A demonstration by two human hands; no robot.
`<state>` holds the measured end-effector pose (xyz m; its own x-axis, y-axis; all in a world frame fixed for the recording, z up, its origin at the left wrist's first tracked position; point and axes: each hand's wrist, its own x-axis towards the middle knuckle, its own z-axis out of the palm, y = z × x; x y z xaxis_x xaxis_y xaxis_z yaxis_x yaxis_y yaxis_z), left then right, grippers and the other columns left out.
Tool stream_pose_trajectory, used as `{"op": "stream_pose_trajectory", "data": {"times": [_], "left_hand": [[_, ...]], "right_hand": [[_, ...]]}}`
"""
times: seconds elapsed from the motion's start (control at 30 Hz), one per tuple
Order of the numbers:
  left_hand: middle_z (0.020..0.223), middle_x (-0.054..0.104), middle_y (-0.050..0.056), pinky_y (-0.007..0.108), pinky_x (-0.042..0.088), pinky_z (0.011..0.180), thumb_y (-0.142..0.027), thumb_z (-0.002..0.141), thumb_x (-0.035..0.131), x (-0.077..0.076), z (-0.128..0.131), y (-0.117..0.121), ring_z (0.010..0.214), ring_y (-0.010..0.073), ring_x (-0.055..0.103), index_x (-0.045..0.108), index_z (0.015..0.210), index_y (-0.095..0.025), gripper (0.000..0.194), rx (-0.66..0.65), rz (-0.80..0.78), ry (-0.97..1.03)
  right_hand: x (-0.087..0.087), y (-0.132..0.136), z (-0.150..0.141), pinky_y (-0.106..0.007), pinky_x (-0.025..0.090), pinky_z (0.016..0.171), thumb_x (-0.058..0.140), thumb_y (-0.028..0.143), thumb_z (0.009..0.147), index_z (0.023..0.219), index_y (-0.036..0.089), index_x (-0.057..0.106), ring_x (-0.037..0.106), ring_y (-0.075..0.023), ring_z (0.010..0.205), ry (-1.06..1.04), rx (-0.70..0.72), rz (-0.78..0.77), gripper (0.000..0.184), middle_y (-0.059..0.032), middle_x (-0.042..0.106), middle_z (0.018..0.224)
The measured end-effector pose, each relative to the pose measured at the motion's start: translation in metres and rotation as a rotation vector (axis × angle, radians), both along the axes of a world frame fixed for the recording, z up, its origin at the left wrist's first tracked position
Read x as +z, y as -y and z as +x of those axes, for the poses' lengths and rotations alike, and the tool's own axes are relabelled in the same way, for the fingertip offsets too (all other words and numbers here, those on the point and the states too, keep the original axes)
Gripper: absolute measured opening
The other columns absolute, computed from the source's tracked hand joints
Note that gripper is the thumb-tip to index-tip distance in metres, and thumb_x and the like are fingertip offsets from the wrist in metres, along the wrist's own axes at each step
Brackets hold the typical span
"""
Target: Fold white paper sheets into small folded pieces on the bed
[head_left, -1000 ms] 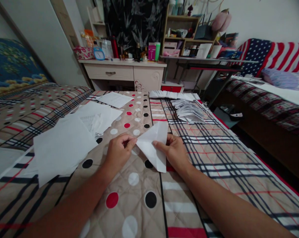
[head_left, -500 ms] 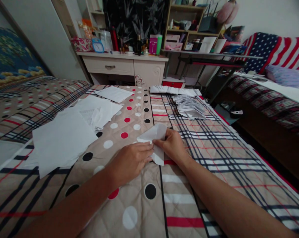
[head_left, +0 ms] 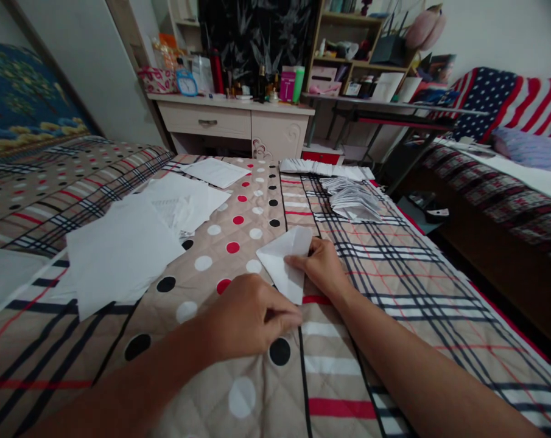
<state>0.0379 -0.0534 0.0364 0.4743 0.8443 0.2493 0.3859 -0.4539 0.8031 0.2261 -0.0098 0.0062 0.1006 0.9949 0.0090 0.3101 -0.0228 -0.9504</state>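
A small folded sheet of white paper (head_left: 282,261) lies on the patterned bedspread in front of me, one pointed corner toward the left. My right hand (head_left: 323,264) grips it at the right edge, thumb on top and fingers curled by the side. Just below the paper's near corner is my left hand (head_left: 254,316), thumb and fingers brought together in a pinch. Whether that corner is between those fingertips is hidden. To the left, large loose white sheets (head_left: 124,249) lie in an overlapping pile.
Stacked folded papers (head_left: 352,201) sit at the right, with a long row of them (head_left: 325,168) behind. Another flat sheet (head_left: 218,172) lies farther back. Beyond the bed stand a cluttered dresser (head_left: 229,125) and a desk (head_left: 394,106). The bed's right edge drops to the floor.
My left hand has come off the paper's left fold and moved down toward its near corner, its fingers now pinched. The right hand still holds the sheet. The view has shifted slightly.
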Motion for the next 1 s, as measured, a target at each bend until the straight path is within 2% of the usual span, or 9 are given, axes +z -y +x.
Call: {"op": "stream_pose_trajectory", "data": {"times": [0.07, 0.13, 0.17, 0.23, 0.33, 0.53, 0.73, 0.9, 1.0], "left_hand": [[0.072, 0.071, 0.003, 0.025, 0.049, 0.060, -0.029, 0.079, 0.064, -0.002, 0.001, -0.014, 0.065, 0.0158, 0.063, 0.073, 0.074, -0.021, 0.013, 0.146, 0.116, 0.038], [0.088, 0.071, 0.006, 0.027, 0.049, 0.069, -0.027, 0.078, 0.066, -0.004, 0.002, -0.030, 0.079, 0.0174, 0.063, 0.072, 0.089, -0.019, 0.015, 0.400, 0.222, 0.107], [0.096, 0.070, 0.007, 0.027, 0.050, 0.071, -0.028, 0.073, 0.071, -0.005, 0.002, -0.037, 0.086, 0.0188, 0.063, 0.069, 0.101, -0.018, 0.029, 0.475, 0.207, 0.160], [0.100, 0.070, 0.008, 0.026, 0.051, 0.067, -0.033, 0.068, 0.076, -0.009, 0.002, -0.046, 0.085, 0.0190, 0.065, 0.063, 0.114, -0.015, 0.051, 0.450, -0.015, 0.282], [0.078, 0.072, 0.007, 0.022, 0.048, 0.052, -0.038, 0.071, 0.073, -0.014, 0.002, -0.047, 0.062, 0.0155, 0.065, 0.069, 0.092, -0.011, 0.035, 0.287, -0.402, 0.338], [0.067, 0.072, 0.009, 0.018, 0.046, 0.043, -0.022, 0.065, 0.079, -0.010, 0.004, -0.036, 0.055, 0.0181, 0.069, 0.067, 0.082, -0.009, 0.024, 0.175, -0.761, 0.222], [0.087, 0.075, 0.010, 0.021, 0.055, 0.053, -0.023, 0.062, 0.083, -0.011, 0.009, -0.039, 0.061, 0.0159, 0.070, 0.065, 0.093, -0.010, 0.037, 0.460, -0.722, 0.708], [0.089, 0.075, 0.009, 0.023, 0.056, 0.059, -0.030, 0.060, 0.084, -0.012, 0.014, -0.035, 0.069, 0.0161, 0.070, 0.068, 0.096, -0.013, 0.043, 0.473, -0.659, 0.871], [0.090, 0.075, 0.009, 0.023, 0.053, 0.060, -0.032, 0.058, 0.084, -0.011, 0.018, -0.030, 0.072, 0.0162, 0.069, 0.070, 0.094, -0.012, 0.043, 0.483, -0.651, 0.850]], "right_hand": [[0.001, 0.001, -0.001, -0.027, 0.049, 0.055, 0.077, 0.025, 0.058, 0.076, 0.013, 0.071, 0.063, -0.0183, 0.061, -0.175, 0.017, -0.023, 0.023, -0.0063, 0.073, 0.075], [0.004, 0.003, -0.002, -0.030, 0.051, 0.060, 0.080, 0.026, 0.055, 0.077, 0.012, 0.072, 0.064, -0.0192, 0.063, -0.317, 0.041, -0.046, 0.027, -0.0077, 0.074, 0.078], [0.006, 0.004, -0.003, -0.031, 0.052, 0.061, 0.081, 0.026, 0.054, 0.077, 0.012, 0.073, 0.065, -0.0195, 0.064, -0.361, 0.049, -0.057, 0.028, -0.0082, 0.074, 0.079], [0.010, 0.008, -0.005, -0.031, 0.052, 0.063, 0.082, 0.026, 0.053, 0.079, 0.012, 0.074, 0.066, -0.0198, 0.065, -0.410, 0.067, -0.073, 0.030, -0.0085, 0.075, 0.080], [0.014, 0.012, -0.010, -0.029, 0.051, 0.062, 0.082, 0.026, 0.054, 0.080, 0.012, 0.073, 0.066, -0.0193, 0.065, -0.434, 0.108, -0.110, 0.030, -0.0081, 0.075, 0.080], [0.010, 0.008, -0.009, -0.022, 0.040, 0.049, 0.083, 0.034, 0.057, 0.071, 0.016, 0.064, 0.054, -0.0107, 0.049, -0.447, 0.033, -0.039, 0.030, 0.0009, 0.066, 0.062], [0.017, 0.006, -0.004, -0.021, 0.045, 0.058, 0.073, 0.049, 0.072, 0.101, 0.018, 0.065, 0.062, -0.0140, 0.072, -0.523, 0.075, 0.081, 0.043, -0.0036, 0.069, 0.089], [0.017, 0.015, -0.026, -0.025, 0.048, 0.066, 0.081, 0.041, 0.064, 0.084, 0.017, 0.065, 0.060, -0.0140, 0.069, -0.558, 0.208, 0.036, 0.034, -0.0024, 0.068, 0.079], [0.014, 0.019, -0.039, -0.023, 0.042, 0.056, 0.078, 0.042, 0.069, 0.084, 0.016, 0.067, 0.056, -0.0119, 0.061, -0.577, 0.155, 0.063, 0.032, -0.0020, 0.067, 0.076]]}}
